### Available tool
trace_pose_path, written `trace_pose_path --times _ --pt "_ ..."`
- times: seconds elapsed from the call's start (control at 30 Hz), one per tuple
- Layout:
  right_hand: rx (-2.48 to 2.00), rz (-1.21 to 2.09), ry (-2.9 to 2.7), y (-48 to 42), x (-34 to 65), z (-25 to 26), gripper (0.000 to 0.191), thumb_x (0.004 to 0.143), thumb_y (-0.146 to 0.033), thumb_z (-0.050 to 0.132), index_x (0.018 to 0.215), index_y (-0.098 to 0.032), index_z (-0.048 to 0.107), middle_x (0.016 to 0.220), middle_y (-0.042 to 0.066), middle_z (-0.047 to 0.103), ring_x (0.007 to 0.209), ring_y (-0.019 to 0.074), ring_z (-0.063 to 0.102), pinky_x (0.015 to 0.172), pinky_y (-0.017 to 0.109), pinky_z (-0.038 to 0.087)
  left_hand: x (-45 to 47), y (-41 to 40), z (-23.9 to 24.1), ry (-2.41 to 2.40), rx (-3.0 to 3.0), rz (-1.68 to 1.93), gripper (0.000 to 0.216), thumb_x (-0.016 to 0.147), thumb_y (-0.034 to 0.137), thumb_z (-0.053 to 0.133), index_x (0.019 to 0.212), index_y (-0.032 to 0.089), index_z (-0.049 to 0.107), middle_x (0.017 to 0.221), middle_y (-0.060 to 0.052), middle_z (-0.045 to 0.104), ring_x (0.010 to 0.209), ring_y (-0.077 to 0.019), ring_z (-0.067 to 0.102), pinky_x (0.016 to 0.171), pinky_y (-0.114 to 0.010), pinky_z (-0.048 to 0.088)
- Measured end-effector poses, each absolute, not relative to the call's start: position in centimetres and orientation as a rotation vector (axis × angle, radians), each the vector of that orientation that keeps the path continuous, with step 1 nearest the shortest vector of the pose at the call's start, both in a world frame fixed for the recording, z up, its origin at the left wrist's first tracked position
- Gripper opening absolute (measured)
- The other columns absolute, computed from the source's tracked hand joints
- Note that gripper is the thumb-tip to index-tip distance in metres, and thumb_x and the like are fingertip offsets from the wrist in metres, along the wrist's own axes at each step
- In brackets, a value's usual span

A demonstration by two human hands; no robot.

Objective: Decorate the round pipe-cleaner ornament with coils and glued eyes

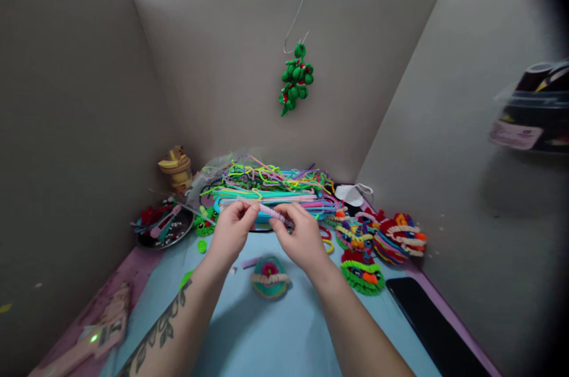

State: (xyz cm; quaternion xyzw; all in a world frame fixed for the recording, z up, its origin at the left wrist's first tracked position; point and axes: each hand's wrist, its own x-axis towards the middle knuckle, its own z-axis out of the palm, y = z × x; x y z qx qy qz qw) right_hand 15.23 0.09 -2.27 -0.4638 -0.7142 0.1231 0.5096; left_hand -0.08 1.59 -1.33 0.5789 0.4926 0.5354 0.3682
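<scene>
My left hand [231, 232] and my right hand [303, 236] are raised over a light blue mat [267, 335]. Both pinch the ends of one pale purple pipe cleaner [270, 211], which runs between my fingertips. Under my hands on the mat lies a small teal round craft piece [269, 277] with a red centre and a cream band. Just behind my hands is a heap of coloured pipe cleaners [271, 187].
Finished pipe-cleaner faces [377, 240] lie at the right, a black phone [433, 326] in front of them. A dark dish of bits [162, 227] and a yellow figure [176, 166] stand at the left. A green ornament [296, 79] hangs on the cardboard back wall.
</scene>
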Motion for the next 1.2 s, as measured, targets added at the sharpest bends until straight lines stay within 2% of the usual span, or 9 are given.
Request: trace_pose_path --times 0.1,0.23,0.43,0.8,1.0,1.1,1.2 --pt "-1.144 0.301 -1.742 0.1 15.4 -2.2 0.011 0.084 -0.02 0.053 0.083 -0.019 0.064 0.079 0.002 0.062 0.071 0.016 0.058 0.064 0.026 0.044 -0.1 1.6 -1.3 1.254 1.493 1.375 0.029 0.078 0.042 0.061 0.065 0.016 0.059 0.058 0.003 0.055 0.056 -0.0121 0.049 0.054 -0.023 0.036" --pt "-1.16 0.283 -1.743 0.3 15.6 -2.3 0.011 0.084 -0.02 0.054 0.084 -0.02 0.065 0.081 0.003 0.064 0.074 0.0167 0.059 0.067 0.027 0.044 -0.1 1.7 -1.4 1.261 1.462 1.42 0.028 0.076 0.041 0.064 0.063 0.016 0.062 0.06 0.001 0.059 0.058 -0.0135 0.053 0.056 -0.023 0.04" --pt "-1.194 0.371 -1.736 0.5 16.6 -2.0 0.012 0.083 -0.018 0.053 0.085 -0.019 0.065 0.085 0.004 0.065 0.077 0.0172 0.061 0.069 0.027 0.045 -0.6 2.7 -2.1 1.183 1.3 1.476 0.029 0.071 0.044 0.069 0.076 0.015 0.07 0.073 -0.002 0.067 0.067 -0.0155 0.058 0.062 -0.024 0.046" --pt "-1.217 0.255 -1.775 0.5 17.3 -1.7 0.011 0.079 -0.015 0.053 0.076 -0.02 0.062 0.078 0.002 0.064 0.071 0.0162 0.058 0.064 0.026 0.042 -0.5 2.7 -2.2 1.119 1.341 1.491 0.03 0.07 0.043 0.071 0.077 0.014 0.068 0.086 -0.006 0.067 0.07 -0.0143 0.053 0.062 -0.024 0.042" --pt "-1.185 0.262 -1.814 0.6 17.3 -1.8 0.011 0.077 -0.012 0.053 0.075 -0.02 0.06 0.077 0.002 0.063 0.073 0.0166 0.058 0.065 0.026 0.042 -0.7 3.1 -2.6 1.138 1.331 1.462 0.031 0.069 0.044 0.071 0.064 0.015 0.061 0.059 0.002 0.054 0.057 -0.0119 0.047 0.056 -0.022 0.038" --pt "-1.188 0.289 -1.803 0.9 17.1 -2.2 0.01 0.076 -0.012 0.053 0.074 -0.02 0.059 0.076 0.001 0.061 0.071 0.016 0.057 0.064 0.025 0.042 -0.5 3.0 -2.6 1.14 1.319 1.485 0.033 0.069 0.048 0.07 0.072 0.015 0.063 0.065 0.001 0.058 0.062 -0.0137 0.052 0.059 -0.023 0.041" --pt "-1.21 0.332 -1.778 1.1 16.7 -2.6 0.008 0.077 -0.013 0.053 0.075 -0.02 0.058 0.073 0.0 0.06 0.068 0.0155 0.056 0.063 0.025 0.042 -0.1 2.9 -2.6 1.095 1.26 1.482 0.037 0.071 0.051 0.068 0.085 0.016 0.064 0.081 -0.003 0.065 0.079 -0.018 0.06 0.066 -0.026 0.046"
